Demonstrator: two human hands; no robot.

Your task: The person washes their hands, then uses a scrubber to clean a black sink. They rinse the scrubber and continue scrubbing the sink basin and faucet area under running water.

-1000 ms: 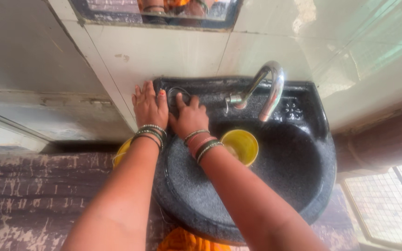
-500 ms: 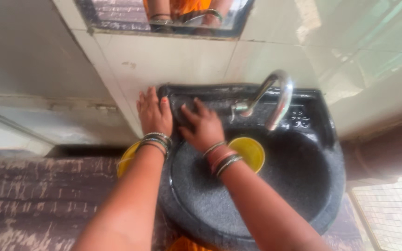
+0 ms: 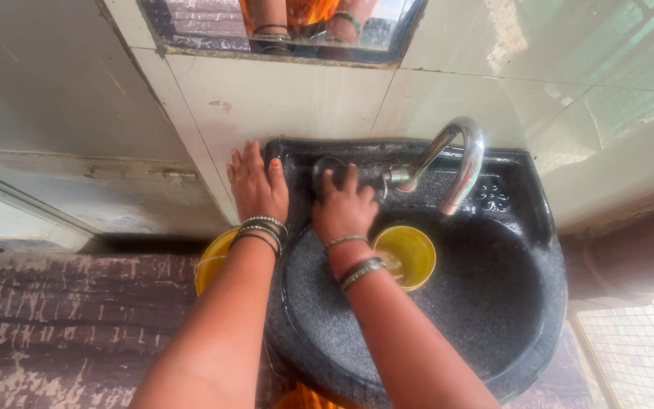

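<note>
A black speckled washbasin (image 3: 527, 318) hangs on a tiled wall. My left hand (image 3: 257, 189) lies flat on the basin's back left corner, fingers apart, holding nothing. My right hand (image 3: 344, 208) presses a dark round pad (image 3: 325, 168) against the back ledge, just left of the curved chrome tap (image 3: 459, 155). Bangles circle both wrists. A yellow cup (image 3: 412, 256) stands in the bowl beside my right wrist.
A yellow bucket (image 3: 212, 263) shows below the basin's left edge, under my left forearm. A mirror (image 3: 281, 26) is set in the wall above. White tiles (image 3: 289, 98) back the basin. A window grille (image 3: 637, 356) is at the lower right.
My right hand has slid the pad to the right along the back ledge, from beside my left hand toward the tap. The left hand has stayed on the corner.
</note>
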